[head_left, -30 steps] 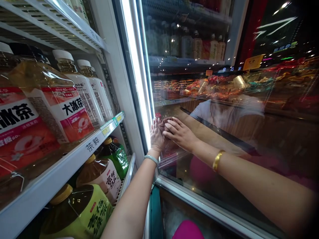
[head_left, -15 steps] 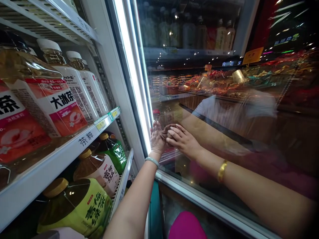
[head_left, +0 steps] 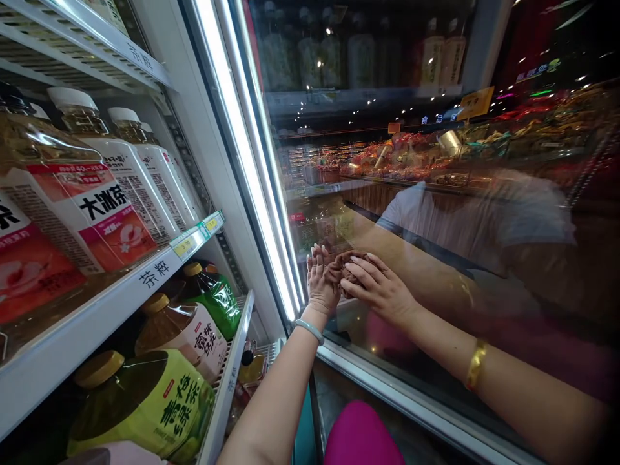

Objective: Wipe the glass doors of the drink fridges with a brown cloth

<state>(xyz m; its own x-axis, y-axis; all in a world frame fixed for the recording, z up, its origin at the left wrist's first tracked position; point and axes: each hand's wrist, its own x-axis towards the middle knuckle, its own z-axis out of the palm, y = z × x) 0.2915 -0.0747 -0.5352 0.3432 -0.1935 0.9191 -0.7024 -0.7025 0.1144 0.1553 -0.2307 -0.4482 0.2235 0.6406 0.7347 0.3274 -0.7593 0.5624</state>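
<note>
A crumpled brown cloth [head_left: 347, 266] is pressed to the glass door [head_left: 310, 174] of a drinks cooler. My right hand [head_left: 380, 287], with a gold bracelet on its wrist, lies over the cloth with bent fingers and holds it against the pane. Just to its left, my left hand [head_left: 322, 284] rests on the glass near the lit door edge, fingers stretched upward, a pale bangle at the wrist. The cloth's left side comes right up to this hand; whether they touch I cannot tell. The palms are hidden.
Left of me are cooler shelves [head_left: 106, 297] with large tea bottles, among them a red-labelled bottle [head_left: 106, 213] and a green-labelled bottle [head_left: 150, 400]. A bright light strip [head_left: 242, 142] runs beside the door. My magenta-clad knee [head_left: 361, 436] shows below. Through the glass are goods displays, mixed with reflections.
My right hand and the cloth have shifted slightly right and down across the glass, showing more cloth. My left hand sits slightly farther right and lower. The view has turned a little.
</note>
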